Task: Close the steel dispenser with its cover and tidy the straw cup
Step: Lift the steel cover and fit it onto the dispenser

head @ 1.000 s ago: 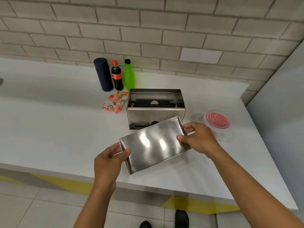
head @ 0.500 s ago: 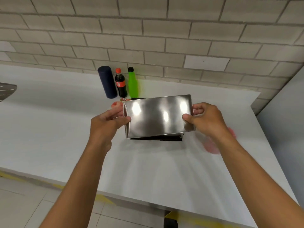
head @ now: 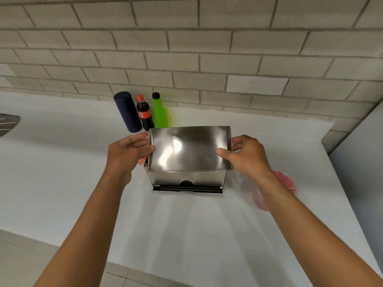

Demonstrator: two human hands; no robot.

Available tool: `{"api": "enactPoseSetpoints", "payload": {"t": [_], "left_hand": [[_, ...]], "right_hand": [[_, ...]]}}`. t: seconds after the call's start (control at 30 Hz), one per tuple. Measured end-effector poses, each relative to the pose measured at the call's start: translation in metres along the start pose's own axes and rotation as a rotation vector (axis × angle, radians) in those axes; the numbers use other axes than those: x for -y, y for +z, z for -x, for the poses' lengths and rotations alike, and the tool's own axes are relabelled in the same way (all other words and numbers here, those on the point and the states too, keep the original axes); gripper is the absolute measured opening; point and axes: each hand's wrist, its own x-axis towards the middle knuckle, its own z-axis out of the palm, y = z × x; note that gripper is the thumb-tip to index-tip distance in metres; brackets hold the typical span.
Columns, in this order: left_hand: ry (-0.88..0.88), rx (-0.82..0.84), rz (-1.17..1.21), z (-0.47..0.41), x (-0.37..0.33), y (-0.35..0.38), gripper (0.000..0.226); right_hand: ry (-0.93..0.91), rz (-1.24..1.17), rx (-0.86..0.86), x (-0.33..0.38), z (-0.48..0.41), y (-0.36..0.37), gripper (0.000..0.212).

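left hand (head: pixel 129 151): we're pinching the cover's (head: pixel 189 149) left edge
right hand (head: pixel 247 154): pinching its right edge
cover: sitting over the dispenser (head: pixel 186 180)

bare counter (head: pixel 196 224) lies open in front of the dispenser (head: pixel 186 178); three bottles (head: pixel 143 112) crowd behind it, the straw cup (head: pixel 284 181) just right.

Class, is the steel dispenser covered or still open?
Covered: the cover sits over the dispenser, held by left hand and right hand; seating unclear.
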Motion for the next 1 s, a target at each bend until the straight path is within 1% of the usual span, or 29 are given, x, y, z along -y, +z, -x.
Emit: {"api": "enactPoseSetpoints", "payload": {"t": [0.17,0.5,0.87,1.0], "left_hand": [[-0.017,0.006,-0.012,-0.01,0.0,-0.003,0.041],[-0.045,0.06,0.017,-0.027,0.0,-0.009,0.041],[-0.076,0.095,0.022,-0.04,0.001,-0.012,0.042],[-0.076,0.096,0.014,-0.043,0.001,-0.01,0.042]], "right_hand": [[0.004,-0.004,0.033,0.001,-0.005,0.003,0.063],[0.05,0.033,0.039,0.008,-0.004,0.009,0.062],[0.099,0.054,0.038,0.015,-0.005,0.011,0.054],[0.122,0.057,0.045,0.017,-0.008,0.011,0.048]]}}
